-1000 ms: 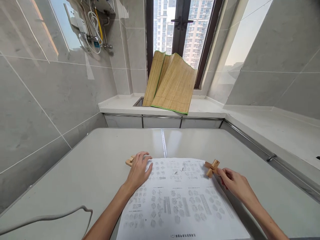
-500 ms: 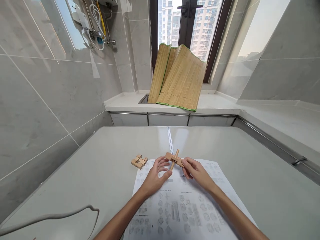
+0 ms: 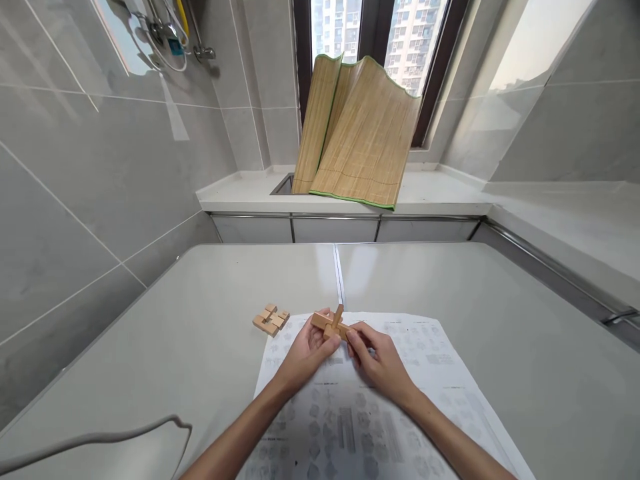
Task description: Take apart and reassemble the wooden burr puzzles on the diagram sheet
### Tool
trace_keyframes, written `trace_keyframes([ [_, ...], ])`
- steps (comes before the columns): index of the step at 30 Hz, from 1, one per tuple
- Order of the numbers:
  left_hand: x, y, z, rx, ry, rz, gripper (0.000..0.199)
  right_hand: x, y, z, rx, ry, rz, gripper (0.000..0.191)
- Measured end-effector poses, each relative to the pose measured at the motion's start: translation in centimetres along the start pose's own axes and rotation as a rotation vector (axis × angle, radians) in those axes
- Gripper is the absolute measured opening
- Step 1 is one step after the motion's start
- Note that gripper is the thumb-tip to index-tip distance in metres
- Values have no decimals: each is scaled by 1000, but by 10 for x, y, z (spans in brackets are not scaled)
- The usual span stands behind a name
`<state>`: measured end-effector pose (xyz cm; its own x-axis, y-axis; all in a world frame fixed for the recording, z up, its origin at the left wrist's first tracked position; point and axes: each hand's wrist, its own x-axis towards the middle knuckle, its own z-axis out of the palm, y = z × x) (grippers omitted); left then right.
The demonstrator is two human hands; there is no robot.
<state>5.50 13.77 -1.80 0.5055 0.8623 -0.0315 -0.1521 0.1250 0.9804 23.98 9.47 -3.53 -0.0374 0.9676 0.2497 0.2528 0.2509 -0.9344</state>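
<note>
Two crossed wooden pieces (image 3: pixel 332 324) are held up over the top part of a printed paper sheet (image 3: pixel 400 373). My left hand (image 3: pixel 307 347) grips them from the left, its thumb near the lower end of the crossing piece. The fingertips of my right hand (image 3: pixel 375 353) pinch the right end of the longer piece. Several notched wooden pieces (image 3: pixel 271 320) lie close together on the table, just left of the sheet's upper left corner.
The pale table (image 3: pixel 220 287) has a seam down its middle. A grey cable (image 3: pixel 100 437) lies at the lower left. Beyond the table, a bamboo mat (image 3: pixel 365 133) leans at the window on a white ledge (image 3: pixel 240 193). Tiled walls rise on both sides.
The crossed pieces have moved slightly left and turned, and the crossing piece now points more toward the camera. My left fingers have closed around them. The view has tilted down a little.
</note>
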Motion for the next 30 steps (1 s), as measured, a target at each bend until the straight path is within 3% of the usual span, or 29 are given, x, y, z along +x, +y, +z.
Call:
trace_keyframes([
  [10,1,4,3,94,54,0,81,1,-4,1,126,-207,71,35],
  [21,0,-4,1,161,22,106,74,2,-10,3,460,-234,247,44],
  [25,0,-4,1,397,113,158,56,4,-8,-2,574,-208,255,42],
  [30,0,-2,-4,807,166,427,29,3,-5,-3,612,-204,267,38],
])
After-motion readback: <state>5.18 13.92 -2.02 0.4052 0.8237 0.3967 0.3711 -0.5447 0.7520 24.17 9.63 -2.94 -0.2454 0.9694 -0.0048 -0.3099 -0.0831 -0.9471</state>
